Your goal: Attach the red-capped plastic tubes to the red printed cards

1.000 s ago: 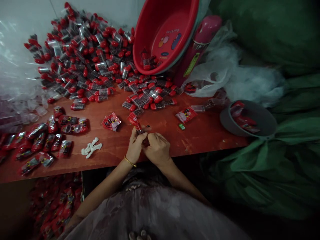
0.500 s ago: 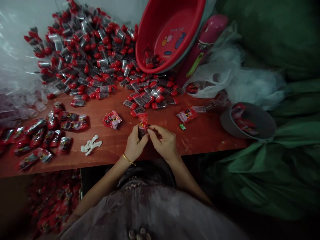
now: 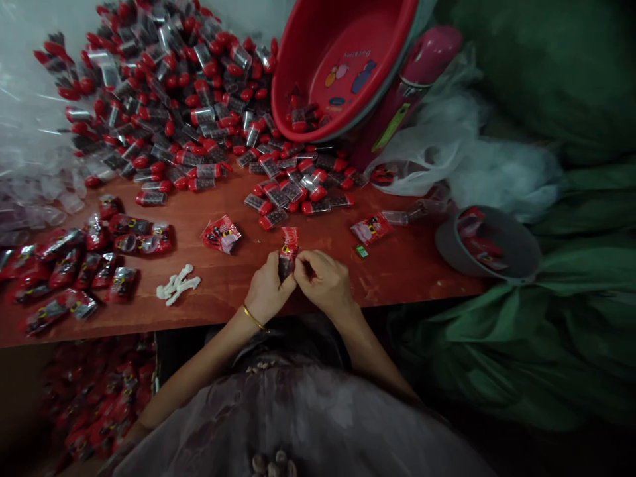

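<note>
My left hand (image 3: 268,288), with a gold bangle at its wrist, is closed around a small printed red packet (image 3: 289,242). The packet stands up out of my fingers, its lower part dark and see-through. Against the packet's right edge, the fingers of my right hand (image 3: 325,281) are pinched together; my fingers hide the exact grip. Left of my hands lies a red printed wrapper (image 3: 222,234). Another red wrapper (image 3: 371,228) and a tiny green piece (image 3: 362,252) lie to the right. White twisted strips (image 3: 177,285) rest nearer the table's front edge.
A large heap of red-capped clear tubes (image 3: 163,99) covers the table's back. Filled red packets (image 3: 89,265) lie at left. A tilted red basin (image 3: 342,59), a pink flask (image 3: 397,99), plastic bags (image 3: 432,146) and a grey bowl (image 3: 457,262) stand right.
The fingers of my right hand have curled in closer at the packet's edge. My left hand keeps its hold. The view has shifted slightly.
</note>
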Action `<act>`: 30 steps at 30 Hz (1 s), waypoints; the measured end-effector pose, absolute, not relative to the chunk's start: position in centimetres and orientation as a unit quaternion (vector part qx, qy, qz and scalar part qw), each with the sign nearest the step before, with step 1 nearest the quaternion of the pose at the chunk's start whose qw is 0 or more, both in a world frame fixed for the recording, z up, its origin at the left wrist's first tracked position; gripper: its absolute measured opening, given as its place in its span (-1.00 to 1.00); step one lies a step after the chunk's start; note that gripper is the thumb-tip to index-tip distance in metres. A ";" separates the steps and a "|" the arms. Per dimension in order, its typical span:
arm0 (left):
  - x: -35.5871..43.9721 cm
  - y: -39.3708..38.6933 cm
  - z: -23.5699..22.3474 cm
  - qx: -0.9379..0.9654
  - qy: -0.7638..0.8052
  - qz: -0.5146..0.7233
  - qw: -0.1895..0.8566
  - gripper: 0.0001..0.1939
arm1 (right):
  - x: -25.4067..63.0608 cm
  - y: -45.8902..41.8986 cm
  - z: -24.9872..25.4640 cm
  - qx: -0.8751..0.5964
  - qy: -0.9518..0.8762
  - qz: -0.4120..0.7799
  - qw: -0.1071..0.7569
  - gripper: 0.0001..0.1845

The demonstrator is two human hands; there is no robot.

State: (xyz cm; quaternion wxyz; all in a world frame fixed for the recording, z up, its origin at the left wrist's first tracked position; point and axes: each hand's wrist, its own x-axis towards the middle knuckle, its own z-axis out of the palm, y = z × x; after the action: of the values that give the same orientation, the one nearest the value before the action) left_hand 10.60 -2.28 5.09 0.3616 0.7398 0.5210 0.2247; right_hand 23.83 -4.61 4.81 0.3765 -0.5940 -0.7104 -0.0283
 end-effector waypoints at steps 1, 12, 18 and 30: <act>10.6 -2.3 5.0 0.744 0.521 0.220 0.357 -0.74 | 23.8 -4.5 4.7 -0.595 -0.708 -0.026 0.379 -0.83; 10.5 -2.3 4.8 0.716 0.539 0.230 0.379 -0.72 | 23.8 -4.0 4.5 -0.524 -0.728 0.013 0.442 -0.85; 10.3 -1.8 5.7 0.698 0.552 0.238 0.388 -0.72 | 23.8 -4.0 4.2 -0.584 -0.667 0.052 0.459 -0.91; 10.2 -1.8 5.7 0.705 0.564 0.168 0.397 -0.93 | 24.8 -4.0 4.6 -0.566 -0.747 0.035 0.347 -0.76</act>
State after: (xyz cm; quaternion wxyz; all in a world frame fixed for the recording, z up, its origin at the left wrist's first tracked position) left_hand 10.19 -1.82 5.66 0.3966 0.7048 0.5636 0.1684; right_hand 24.76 -4.05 4.64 0.3468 -0.5657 -0.7473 0.0345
